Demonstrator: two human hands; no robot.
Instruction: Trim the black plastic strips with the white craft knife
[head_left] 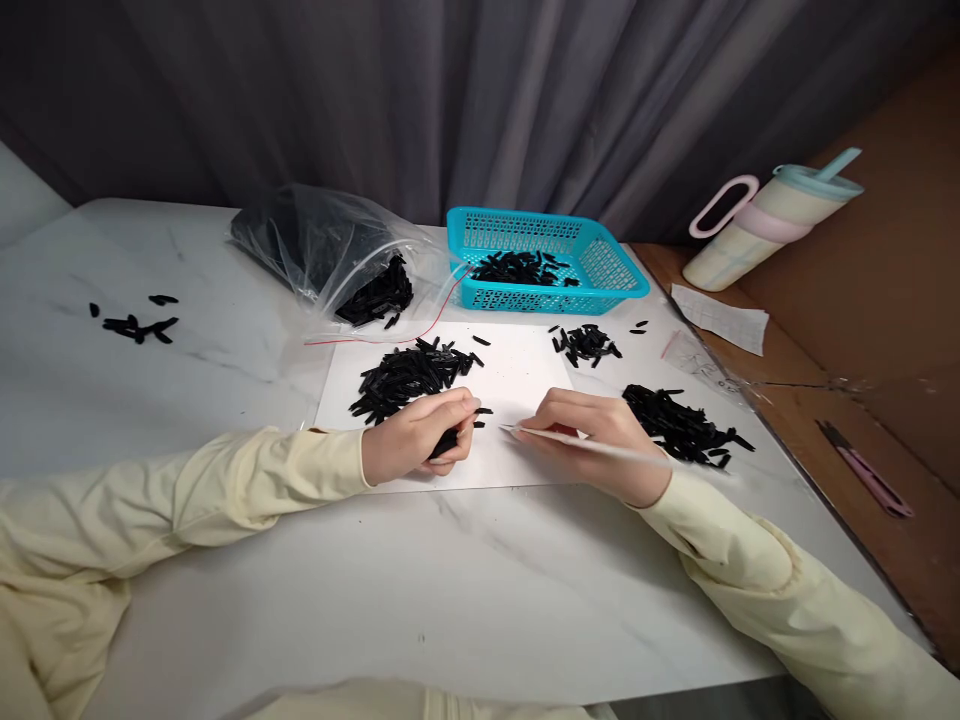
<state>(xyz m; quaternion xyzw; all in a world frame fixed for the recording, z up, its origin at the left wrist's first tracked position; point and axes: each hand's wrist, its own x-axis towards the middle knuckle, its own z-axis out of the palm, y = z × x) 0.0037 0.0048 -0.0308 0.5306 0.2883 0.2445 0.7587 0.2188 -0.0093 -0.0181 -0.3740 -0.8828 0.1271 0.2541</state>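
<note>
My left hand (418, 438) rests on a white sheet (517, 375) and is closed around a bunch of small black plastic pieces (445, 443). A large pile of the same black pieces (405, 378) lies just beyond it. My right hand (600, 440) grips a thin silvery tool (559, 437) whose tip points left toward the left hand. Another pile of black pieces (682, 425) lies right of that hand, and a smaller pile (586, 344) sits farther back.
A turquoise basket (600, 270) holding black pieces stands at the back. A clear plastic bag (330, 250) of pieces lies left of it. Loose pieces (135, 325) lie far left. A lidded cup (772, 220), paper slip (720, 318) and pink cutter (870, 475) lie right.
</note>
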